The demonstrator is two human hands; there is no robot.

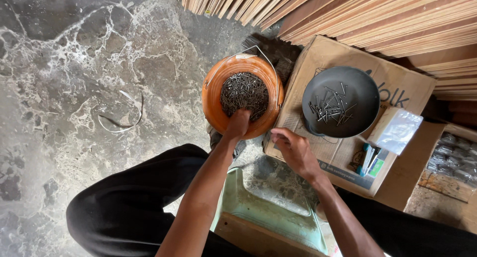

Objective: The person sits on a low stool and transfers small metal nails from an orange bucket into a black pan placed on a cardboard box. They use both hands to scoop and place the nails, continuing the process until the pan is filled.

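Green stool [268, 212] sits nearest. Left hand [237, 124] digs, fingers buried, into nails [244, 90] in orange bucket [216, 95] at 12 o'clock. Right hand [294, 148] hovers loosely curled, empty. Nails: heavy, stiff, sharp; pinch shanks.

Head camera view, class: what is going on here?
A seated person's left hand digs into an orange bucket full of nails. The right hand hovers over a cardboard box, fingers curled. On the box sits a dark bowl with a few nails.
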